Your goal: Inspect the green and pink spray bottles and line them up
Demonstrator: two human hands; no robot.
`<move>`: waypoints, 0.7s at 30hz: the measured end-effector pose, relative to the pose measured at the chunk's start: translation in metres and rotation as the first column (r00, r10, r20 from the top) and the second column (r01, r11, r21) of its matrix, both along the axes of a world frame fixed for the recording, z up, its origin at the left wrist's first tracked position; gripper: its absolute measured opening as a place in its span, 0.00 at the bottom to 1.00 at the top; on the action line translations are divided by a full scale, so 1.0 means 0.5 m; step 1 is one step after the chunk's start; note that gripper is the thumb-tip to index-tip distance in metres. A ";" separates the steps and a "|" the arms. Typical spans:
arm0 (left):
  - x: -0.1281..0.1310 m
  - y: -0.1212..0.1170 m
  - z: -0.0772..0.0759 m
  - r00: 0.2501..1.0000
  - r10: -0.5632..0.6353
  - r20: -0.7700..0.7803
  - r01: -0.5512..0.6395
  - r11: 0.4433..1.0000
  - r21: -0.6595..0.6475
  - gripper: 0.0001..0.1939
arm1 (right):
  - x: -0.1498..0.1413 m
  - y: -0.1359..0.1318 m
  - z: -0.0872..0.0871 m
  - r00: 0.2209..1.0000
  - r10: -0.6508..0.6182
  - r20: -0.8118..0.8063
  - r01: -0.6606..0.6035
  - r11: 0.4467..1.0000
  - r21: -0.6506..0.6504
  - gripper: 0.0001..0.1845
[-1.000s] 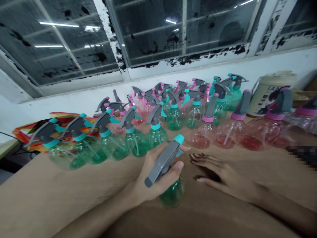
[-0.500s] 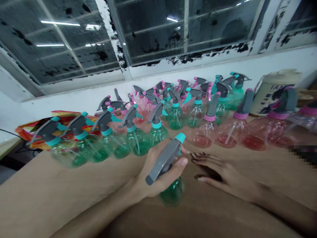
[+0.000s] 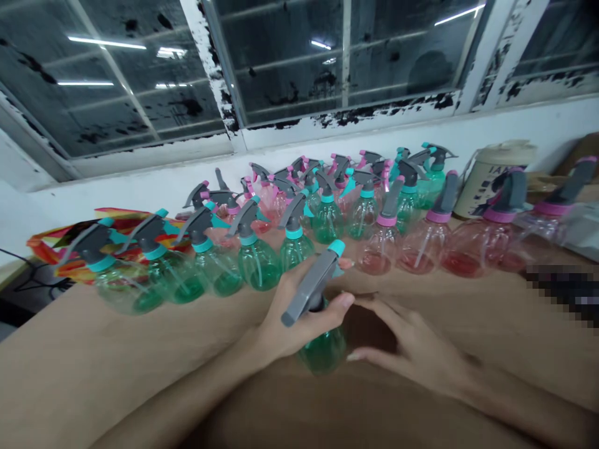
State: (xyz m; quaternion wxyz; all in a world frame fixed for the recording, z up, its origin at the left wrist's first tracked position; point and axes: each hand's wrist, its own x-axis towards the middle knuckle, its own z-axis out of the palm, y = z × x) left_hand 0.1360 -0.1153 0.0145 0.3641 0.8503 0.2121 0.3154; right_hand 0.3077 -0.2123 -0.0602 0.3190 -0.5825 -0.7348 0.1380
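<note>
Spray bottle (image 3: 322,350) is round, translucent green and grey-topped.

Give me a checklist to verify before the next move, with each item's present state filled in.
1. Left grip holds the green spray bottle: ok, wrapped around its upper part.
2. Spray head sits on the bottle: ok; how tightly it is fastened, cannot tell, as the hand hides the collar.
3. Right grip is free: ok, thumb and fingers spread, nothing held.
4. Right grip is in contact with the bottle: cannot tell, the thumb tip is very near its side.
5. Bottle base rests on the table: cannot tell.
6. Pink-collared bottles stand beyond the right grip: ok.
</note>
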 end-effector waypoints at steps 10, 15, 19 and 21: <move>-0.024 0.005 -0.003 0.998 -0.013 -0.056 0.017 0.997 0.074 0.34 | -0.123 0.018 0.046 0.994 -0.099 -0.043 0.105 0.981 0.165 0.34; -0.071 -0.004 -0.052 0.995 0.066 -0.071 -0.057 0.992 0.115 0.29 | -0.096 0.013 0.057 0.986 -0.162 0.049 0.150 0.970 0.192 0.25; -0.106 -0.006 -0.110 0.976 0.180 -0.121 -0.148 0.961 0.234 0.18 | -0.051 0.030 0.052 0.939 -0.287 0.190 0.220 0.925 0.309 0.29; -0.113 -0.006 -0.135 0.966 0.167 -0.196 -0.095 0.939 0.331 0.15 | -0.028 0.049 0.049 0.903 -0.344 0.257 0.246 0.905 0.348 0.33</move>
